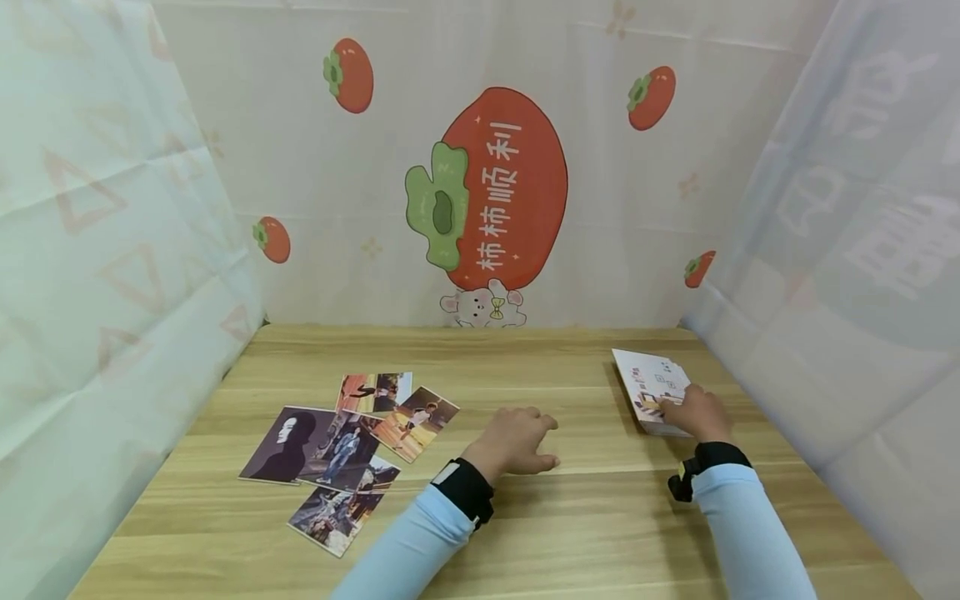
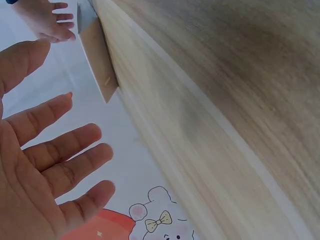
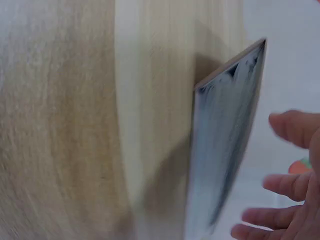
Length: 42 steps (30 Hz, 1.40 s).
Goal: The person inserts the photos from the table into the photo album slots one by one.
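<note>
The likeliest trouble lies with the card stack (image 1: 647, 375), at the far right of the counter (image 1: 577, 517): its far edge looks uneven, so fingers coming down off-centre could skid the top card aside or fan out those beneath. A thumb catching too few edges could likewise leave part of the pile behind. On the other side, the loose photos (image 1: 341, 450) overlap, so a low sweep of the left sleeve (image 1: 405, 546), which lies near the lowest one, might drag them out of place. The right hand (image 1: 697, 414) reaches forward over the stack's near right corner, its thumb toward the printed face; the wrist views show its fingers spread and not closed round anything, though whether a fingertip touches the top card cannot be told. The left hand (image 1: 513, 442) hovers above the counter between photos and stack, palm turned inward toward the right, thumb wide of the fingers, holding nothing. Both forearms slant in from the near edge.
</note>
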Each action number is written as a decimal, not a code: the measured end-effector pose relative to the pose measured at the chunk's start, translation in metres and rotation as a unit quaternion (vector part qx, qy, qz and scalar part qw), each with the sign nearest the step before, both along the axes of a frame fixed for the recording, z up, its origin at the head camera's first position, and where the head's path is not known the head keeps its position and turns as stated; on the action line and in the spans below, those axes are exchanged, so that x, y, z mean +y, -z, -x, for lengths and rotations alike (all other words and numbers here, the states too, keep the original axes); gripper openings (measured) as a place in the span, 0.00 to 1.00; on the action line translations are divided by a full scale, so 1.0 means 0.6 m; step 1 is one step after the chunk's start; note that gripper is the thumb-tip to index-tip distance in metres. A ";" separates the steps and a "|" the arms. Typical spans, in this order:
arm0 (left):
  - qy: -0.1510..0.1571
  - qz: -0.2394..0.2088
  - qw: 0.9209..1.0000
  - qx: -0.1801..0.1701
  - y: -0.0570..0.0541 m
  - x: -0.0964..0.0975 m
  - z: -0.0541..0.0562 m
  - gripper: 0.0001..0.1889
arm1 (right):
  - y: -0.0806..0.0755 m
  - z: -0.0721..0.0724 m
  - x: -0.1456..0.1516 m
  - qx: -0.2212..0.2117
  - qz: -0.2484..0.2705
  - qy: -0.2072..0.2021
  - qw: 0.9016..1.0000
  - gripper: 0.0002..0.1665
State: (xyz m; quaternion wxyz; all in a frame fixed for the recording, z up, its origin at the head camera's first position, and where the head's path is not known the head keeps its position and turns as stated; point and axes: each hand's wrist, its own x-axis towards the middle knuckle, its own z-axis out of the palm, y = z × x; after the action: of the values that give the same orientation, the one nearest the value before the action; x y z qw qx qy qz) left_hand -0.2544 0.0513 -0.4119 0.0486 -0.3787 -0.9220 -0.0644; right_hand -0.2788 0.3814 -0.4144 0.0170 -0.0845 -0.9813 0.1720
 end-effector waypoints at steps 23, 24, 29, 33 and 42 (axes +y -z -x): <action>0.020 0.018 1.000 -0.005 0.003 0.058 -0.011 0.32 | 0.015 0.022 0.052 -0.133 0.094 0.088 0.983 0.66; 0.020 0.017 1.000 -0.007 0.004 0.058 -0.011 0.32 | 0.016 0.024 0.052 -0.133 0.088 0.089 0.983 0.66; 0.019 0.015 1.000 -0.005 0.004 0.057 -0.008 0.32 | 0.017 0.028 0.050 -0.138 0.108 0.122 0.977 0.68; 0.021 0.014 1.000 -0.006 0.003 0.053 -0.008 0.31 | 0.030 0.027 0.047 -0.160 0.203 0.163 0.952 0.73; 0.016 0.021 1.000 -0.002 0.005 0.049 -0.003 0.31 | 0.033 0.025 0.043 -0.215 0.366 0.161 0.891 0.70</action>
State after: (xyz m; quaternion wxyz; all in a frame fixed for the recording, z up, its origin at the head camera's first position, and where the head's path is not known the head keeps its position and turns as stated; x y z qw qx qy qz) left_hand -0.2524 0.0806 -0.4149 0.0372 -0.3943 -0.9171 -0.0465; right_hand -0.2940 0.4072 -0.4343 -0.1987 -0.2769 -0.8012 0.4919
